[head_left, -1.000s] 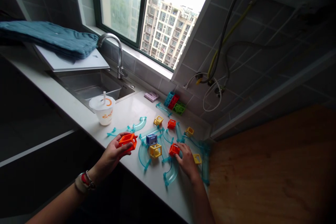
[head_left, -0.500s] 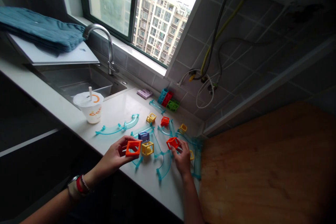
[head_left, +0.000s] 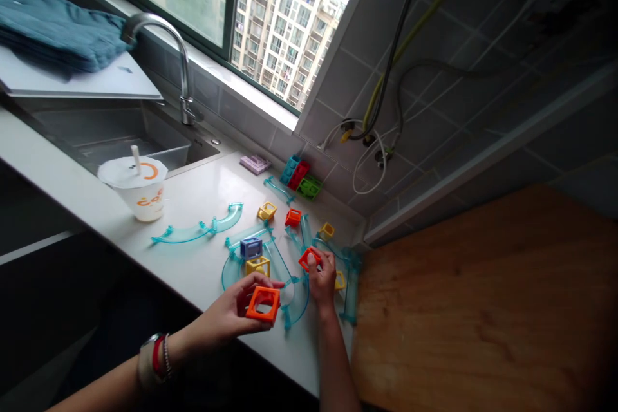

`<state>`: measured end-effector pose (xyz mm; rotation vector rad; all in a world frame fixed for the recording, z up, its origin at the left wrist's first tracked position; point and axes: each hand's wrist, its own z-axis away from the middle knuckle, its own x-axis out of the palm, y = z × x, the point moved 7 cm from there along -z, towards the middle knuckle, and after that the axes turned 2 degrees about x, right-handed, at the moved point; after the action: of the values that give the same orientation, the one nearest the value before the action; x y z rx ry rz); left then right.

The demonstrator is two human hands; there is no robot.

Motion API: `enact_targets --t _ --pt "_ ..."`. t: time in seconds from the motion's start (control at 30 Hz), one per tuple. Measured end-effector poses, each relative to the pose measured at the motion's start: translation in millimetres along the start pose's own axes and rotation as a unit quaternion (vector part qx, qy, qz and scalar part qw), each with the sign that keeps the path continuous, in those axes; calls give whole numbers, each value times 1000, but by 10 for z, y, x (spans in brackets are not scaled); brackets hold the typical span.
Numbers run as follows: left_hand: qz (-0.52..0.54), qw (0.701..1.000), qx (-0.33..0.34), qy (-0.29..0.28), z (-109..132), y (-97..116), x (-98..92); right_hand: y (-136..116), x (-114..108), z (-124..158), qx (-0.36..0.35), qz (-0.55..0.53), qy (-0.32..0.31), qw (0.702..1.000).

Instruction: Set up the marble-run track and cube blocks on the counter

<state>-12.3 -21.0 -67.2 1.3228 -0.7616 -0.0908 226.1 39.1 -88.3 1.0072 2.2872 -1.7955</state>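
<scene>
My left hand [head_left: 236, 310] grips an orange-red open-frame cube [head_left: 263, 305] above the counter's front edge. Further right, my right hand [head_left: 322, 275] has its fingers closed on a smaller-looking red cube [head_left: 309, 259]. Just behind my left hand, a yellow cube [head_left: 257, 266] sits against a blue-purple cube [head_left: 251, 248]. Clear teal track pieces [head_left: 302, 302] lie around and between the hands. Another red cube [head_left: 293, 217] and a yellow cube [head_left: 266, 210] rest farther back. A yellow cube [head_left: 340, 280] shows partly beside my right hand.
A lidded cup with a straw [head_left: 138, 190] stands left on the counter [head_left: 193, 277], near the sink [head_left: 116, 132] and faucet [head_left: 186, 77]. Blue, red and green blocks [head_left: 300, 178] sit by the wall. A wooden board [head_left: 483, 296] borders the right side.
My left hand has moved right and lower with its cube, away from the yellow and blue-purple cubes. My right hand still holds its red cube. The whole view has shifted slightly.
</scene>
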Motion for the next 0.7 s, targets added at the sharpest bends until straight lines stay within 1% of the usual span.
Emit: enact_targets --t 0.2,0.23,0.3,0.43,0.53,0.6,0.7 --pt "-16 998 3 -68 -240 -269 425 -1 43 -83 -8 -26 13 1000" --pt "-22 997 7 -73 -290 -298 483 -6 47 -85 -8 -32 18 999" --pt "-29 997 19 -64 -389 -350 545 -22 44 -75 -9 -44 32 999" --pt "5 999 21 -41 -526 -506 559 -77 24 -12 -9 -67 58 996" --pt "23 999 13 -38 -551 -600 540 -65 1 24 15 -105 80 991" --pt "13 999 9 -32 -545 -604 505 2 -32 28 57 -144 100 983" --pt "-21 1000 4 -16 -540 -532 420 154 -70 25 154 -216 113 958"
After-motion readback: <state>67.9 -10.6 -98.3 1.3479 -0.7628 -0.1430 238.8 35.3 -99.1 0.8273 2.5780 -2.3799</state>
